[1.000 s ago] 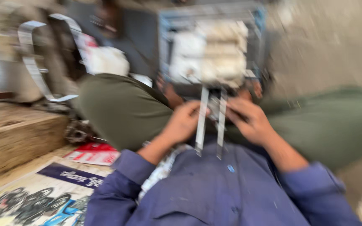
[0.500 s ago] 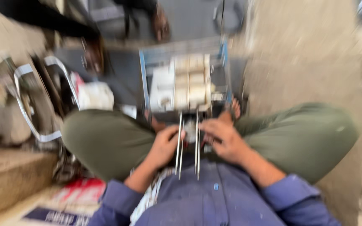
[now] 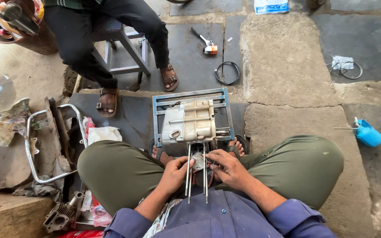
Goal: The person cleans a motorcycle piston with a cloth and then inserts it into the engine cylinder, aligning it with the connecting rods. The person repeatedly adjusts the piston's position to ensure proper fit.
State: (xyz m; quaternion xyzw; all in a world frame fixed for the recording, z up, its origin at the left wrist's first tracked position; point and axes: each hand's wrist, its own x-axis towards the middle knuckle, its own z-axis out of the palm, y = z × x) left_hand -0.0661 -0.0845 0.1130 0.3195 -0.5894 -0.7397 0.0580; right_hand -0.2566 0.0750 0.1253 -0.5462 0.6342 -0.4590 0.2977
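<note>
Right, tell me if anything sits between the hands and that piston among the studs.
Nothing visible does. The left hand and right hand already touch the piston, reaching between the long studs of the engine case.

Dull grey metal engine case (image 3: pixel 189 125) on rough stone floor (image 3: pixel 287 66).

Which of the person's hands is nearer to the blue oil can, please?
Right. The right hand is by the studs, on the side of the blue oil can; the left hand sits farther away.

Head view, steeply downward, seemingly close
</note>
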